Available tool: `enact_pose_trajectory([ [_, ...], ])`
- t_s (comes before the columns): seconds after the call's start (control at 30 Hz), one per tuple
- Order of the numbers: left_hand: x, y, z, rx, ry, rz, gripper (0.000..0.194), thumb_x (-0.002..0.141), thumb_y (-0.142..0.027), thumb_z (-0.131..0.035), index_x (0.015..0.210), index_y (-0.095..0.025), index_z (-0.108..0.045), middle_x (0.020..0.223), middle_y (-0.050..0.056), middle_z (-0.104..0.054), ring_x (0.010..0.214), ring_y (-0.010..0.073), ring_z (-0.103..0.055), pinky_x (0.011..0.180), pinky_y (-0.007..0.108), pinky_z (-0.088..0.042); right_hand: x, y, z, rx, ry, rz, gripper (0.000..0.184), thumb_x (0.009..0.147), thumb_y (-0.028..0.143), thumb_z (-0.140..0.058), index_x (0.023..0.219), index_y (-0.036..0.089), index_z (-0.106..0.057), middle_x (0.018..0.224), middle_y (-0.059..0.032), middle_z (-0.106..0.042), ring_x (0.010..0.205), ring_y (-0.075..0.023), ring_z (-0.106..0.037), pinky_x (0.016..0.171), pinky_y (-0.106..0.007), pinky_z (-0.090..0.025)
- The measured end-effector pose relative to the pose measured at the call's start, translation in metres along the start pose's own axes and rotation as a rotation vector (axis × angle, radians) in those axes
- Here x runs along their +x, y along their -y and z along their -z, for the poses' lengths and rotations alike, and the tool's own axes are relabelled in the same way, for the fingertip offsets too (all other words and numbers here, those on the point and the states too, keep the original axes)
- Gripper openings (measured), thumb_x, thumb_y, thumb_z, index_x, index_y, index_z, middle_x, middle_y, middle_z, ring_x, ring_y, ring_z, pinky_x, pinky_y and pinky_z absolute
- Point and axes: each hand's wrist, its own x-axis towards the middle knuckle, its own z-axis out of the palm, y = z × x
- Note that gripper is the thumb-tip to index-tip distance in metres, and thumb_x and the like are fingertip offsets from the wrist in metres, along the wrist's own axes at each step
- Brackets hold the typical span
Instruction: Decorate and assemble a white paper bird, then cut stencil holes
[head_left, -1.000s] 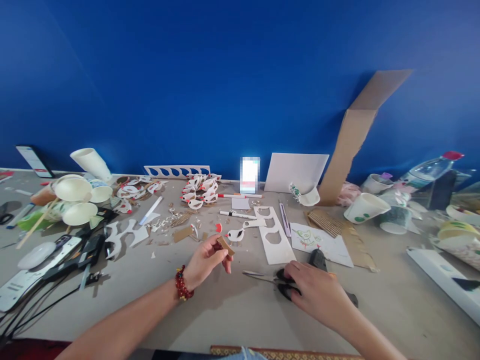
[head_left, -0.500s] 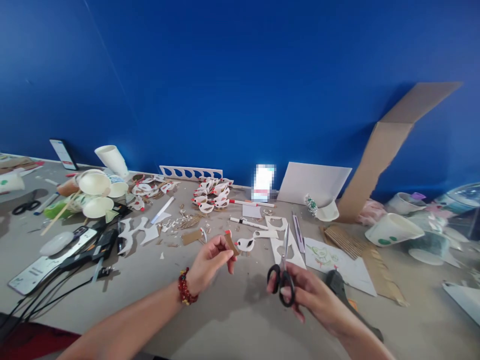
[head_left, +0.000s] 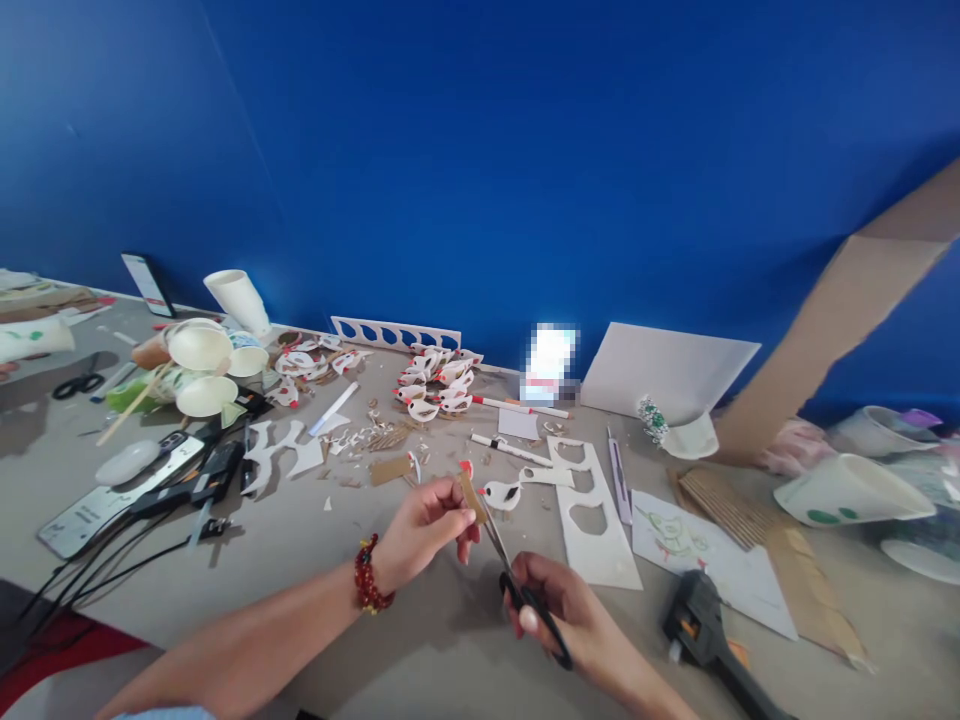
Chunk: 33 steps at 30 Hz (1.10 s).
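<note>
Between thumb and fingers, my left hand point(head_left: 431, 522) pinches a small brown cardboard piece point(head_left: 472, 496); a bit of red and white shows at its top. My right hand point(head_left: 551, 605) grips black-handled scissors point(head_left: 501, 548), whose blades point up and left and reach the edge of the cardboard. Just right of the cardboard, a white paper bird point(head_left: 503, 494) with a red beak and dark wing mark lies on the table. A white card sheet point(head_left: 600, 555) with cut-out holes is beyond my right hand.
A pile of paper birds point(head_left: 439, 380) sits near the blue wall. A black glue gun point(head_left: 705, 630) lies to the right, by a bird drawing point(head_left: 705, 550). Paper cups point(head_left: 201, 345), a phone point(head_left: 112, 500) and cables are at left. A utility knife point(head_left: 619, 475) lies beyond the card.
My right hand has moved left, turning the scissors from pointing upward toward the cardboard in my left hand. The view has shifted slightly, revealing more of the glue gun.
</note>
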Motion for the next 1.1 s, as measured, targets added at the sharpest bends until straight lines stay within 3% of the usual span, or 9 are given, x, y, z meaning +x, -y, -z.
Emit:
enact_pose_trajectory([
  [0.5, 0.006, -0.003, 0.0, 0.003, 0.049, 0.201, 0.031, 0.076, -0.039, -0.069, 0.069, -0.015, -0.051, 0.058, 0.0, -0.064, 0.041, 0.0078, -0.055, 0.043, 0.019, -0.043, 0.003, -0.011, 0.006, -0.007, -0.018, -0.052, 0.061, 0.065, 0.076, -0.061, 0.068, 0.02, -0.038, 0.06, 0.0057, -0.038, 0.055, -0.0085, -0.031, 0.048, -0.021, -0.022],
  [0.8, 0.004, 0.001, 0.0, 0.078, 0.009, 0.17, 0.026, 0.08, -0.035, -0.066, 0.071, -0.014, -0.055, 0.061, 0.001, -0.064, 0.048, 0.0089, -0.058, 0.05, 0.019, -0.046, 0.004, -0.015, 0.007, -0.139, -0.061, -0.014, 0.06, 0.068, 0.078, -0.057, 0.066, 0.021, -0.037, 0.058, 0.0064, -0.034, 0.054, -0.0088, -0.027, 0.047, -0.022, -0.02],
  [1.1, 0.003, -0.001, -0.005, 0.068, 0.001, 0.181, 0.03, 0.079, -0.038, -0.066, 0.065, -0.015, -0.053, 0.054, 0.001, -0.063, 0.041, 0.0086, -0.054, 0.042, 0.019, -0.044, 0.004, -0.021, 0.004, -0.158, -0.065, 0.012, 0.059, 0.07, 0.077, -0.056, 0.067, 0.021, -0.036, 0.06, 0.0061, -0.033, 0.056, -0.0096, -0.026, 0.048, -0.022, -0.021],
])
